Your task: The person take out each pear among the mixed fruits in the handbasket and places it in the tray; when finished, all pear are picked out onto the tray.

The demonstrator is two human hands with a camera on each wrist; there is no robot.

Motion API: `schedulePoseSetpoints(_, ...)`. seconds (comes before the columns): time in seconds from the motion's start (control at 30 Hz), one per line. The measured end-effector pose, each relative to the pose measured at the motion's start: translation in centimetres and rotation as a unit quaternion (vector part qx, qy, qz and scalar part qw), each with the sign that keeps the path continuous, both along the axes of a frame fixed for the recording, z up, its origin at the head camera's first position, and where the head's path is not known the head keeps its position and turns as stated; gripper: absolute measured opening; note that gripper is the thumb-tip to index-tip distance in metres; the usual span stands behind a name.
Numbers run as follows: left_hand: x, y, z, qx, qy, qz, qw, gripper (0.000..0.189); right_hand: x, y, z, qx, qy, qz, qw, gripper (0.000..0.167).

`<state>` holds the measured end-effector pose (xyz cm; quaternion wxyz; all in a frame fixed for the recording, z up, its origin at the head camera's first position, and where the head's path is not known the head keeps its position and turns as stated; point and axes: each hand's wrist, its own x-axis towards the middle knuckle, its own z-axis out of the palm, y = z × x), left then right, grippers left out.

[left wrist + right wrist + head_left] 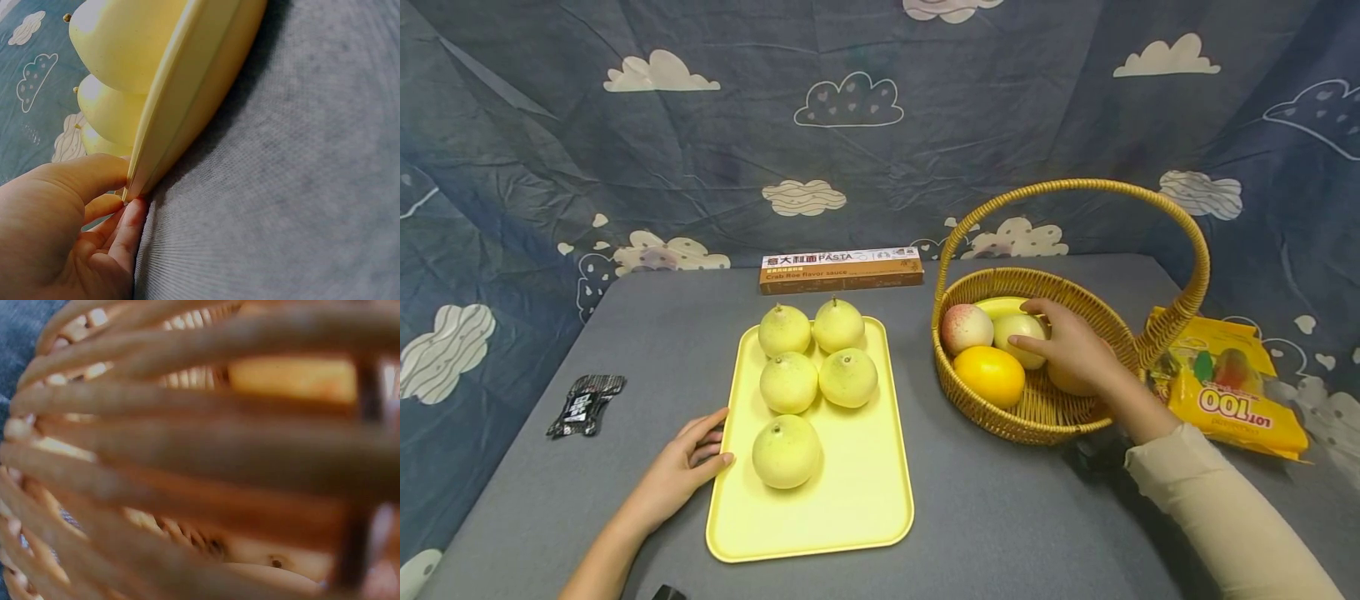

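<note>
My left hand (683,467) pinches the left rim of a yellow tray (850,517); in the left wrist view the thumb lies at the rim and fingertips sit under the edge. Several round, pale yellow pears (786,451) stand on the tray, mostly toward its far end. Inside a wicker basket (1000,429), my right hand (1078,346) grips a pale green pear (1021,337) between thumb and fingers. Around that pear lie a pink-and-cream peach (967,328), a yellow-orange fruit (988,377) and an orange-tan fruit (1070,379) partly covered by the hand. Basket weave fills the right wrist view.
The basket's tall handle (1082,185) arches above the right hand. A yellow snack bag (1232,387) lies right of the basket. Behind the tray is a pasta box (841,271), and a small black packet (586,406) lies at left. A cloud-patterned cloth (865,167) hangs behind.
</note>
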<state>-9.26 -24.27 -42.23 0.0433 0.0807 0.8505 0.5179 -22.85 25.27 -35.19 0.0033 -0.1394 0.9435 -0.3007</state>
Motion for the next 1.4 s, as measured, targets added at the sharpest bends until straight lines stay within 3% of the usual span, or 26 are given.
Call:
schedulePoseSetpoints(0.33,0.0,-0.1,-0.2,0.004,0.002,-0.002,1.0,0.063,-0.3,0.0,0.1,0.061,-0.019,0.013,0.9979,0.073)
schedulePoseSetpoints(0.5,0.0,-0.1,-0.2,0.003,0.0,-0.002,1.0,0.063,-0.2,0.0,0.1,0.052,-0.016,0.011,0.9985,0.073)
schedulePoseSetpoints(0.83,0.0,-0.1,-0.2,-0.003,0.001,-0.002,1.0,0.063,0.2,-0.1,0.3,-0.02,0.054,-0.023,0.9981,0.074)
schedulePoseSetpoints(1.07,-0.1,-0.1,-0.2,-0.003,0.007,-0.003,1.0,0.062,1.4,-0.8,2.0,-0.081,0.105,-0.03,0.9907,0.072)
schedulePoseSetpoints(1.23,0.0,-0.1,-0.2,-0.004,0.001,-0.001,1.0,0.063,3.4,-2.4,3.4,-0.159,0.141,-0.008,0.9772,0.07)
schedulePoseSetpoints(1.4,0.0,0.0,-0.1,-0.002,-0.003,-0.001,1.0,0.063,5.9,-4.9,4.1,-0.238,0.163,0.059,0.9558,0.073)
